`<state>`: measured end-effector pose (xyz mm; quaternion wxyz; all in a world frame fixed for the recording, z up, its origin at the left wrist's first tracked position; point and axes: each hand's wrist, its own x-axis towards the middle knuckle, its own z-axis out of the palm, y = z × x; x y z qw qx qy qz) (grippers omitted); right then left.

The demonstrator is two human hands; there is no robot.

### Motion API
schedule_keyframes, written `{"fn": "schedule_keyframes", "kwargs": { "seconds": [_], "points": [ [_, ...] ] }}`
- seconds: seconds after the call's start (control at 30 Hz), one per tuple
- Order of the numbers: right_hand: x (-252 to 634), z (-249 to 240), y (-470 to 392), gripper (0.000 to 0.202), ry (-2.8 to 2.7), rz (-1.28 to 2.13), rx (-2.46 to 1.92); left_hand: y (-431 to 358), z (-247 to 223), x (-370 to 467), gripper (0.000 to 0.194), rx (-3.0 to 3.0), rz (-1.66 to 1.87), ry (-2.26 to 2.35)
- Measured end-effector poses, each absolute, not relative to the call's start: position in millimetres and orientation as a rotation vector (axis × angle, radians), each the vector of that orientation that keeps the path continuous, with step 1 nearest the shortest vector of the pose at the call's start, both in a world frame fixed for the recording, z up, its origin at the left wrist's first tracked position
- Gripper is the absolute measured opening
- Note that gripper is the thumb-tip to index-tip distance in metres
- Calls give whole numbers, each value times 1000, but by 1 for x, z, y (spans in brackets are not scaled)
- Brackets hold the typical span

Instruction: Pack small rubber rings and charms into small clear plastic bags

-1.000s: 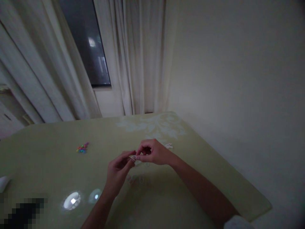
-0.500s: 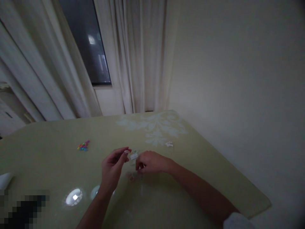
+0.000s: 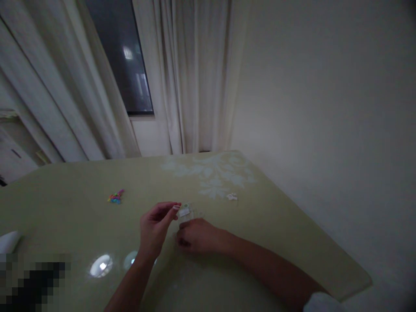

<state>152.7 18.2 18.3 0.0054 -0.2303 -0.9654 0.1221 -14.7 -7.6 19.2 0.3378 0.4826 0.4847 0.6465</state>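
Hands [image 3: 154, 225] close together; colourful pieces [image 3: 115, 197] leftward; green table [image 3: 81, 225]

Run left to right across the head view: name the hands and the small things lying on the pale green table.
White object cut off by the left edge → small multicoloured pile → left hand → right hand → small white cluster.

Two hands [image 3: 152, 225] [image 3: 198, 236], one table [image 3: 78, 216], one window [image 3: 115, 56], two curtains [image 3: 65, 86] [image 3: 185, 82], one colourful pile [image 3: 115, 197] and one white pile [image 3: 232, 196] are in view.
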Motion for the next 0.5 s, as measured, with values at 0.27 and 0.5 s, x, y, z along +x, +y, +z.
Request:
{"fn": "schedule_keyframes", "kwargs": {
  "seconds": [0.27, 0.5],
  "points": [
    [157, 24, 29, 15, -2878, 736, -733, -7, 21, -15, 23, 1285, 1655, 1219],
    [189, 59, 56, 11, -2273, 1246, -789, -8, 22, -13, 19, 1262, 1668, 1184]
  ]
}}
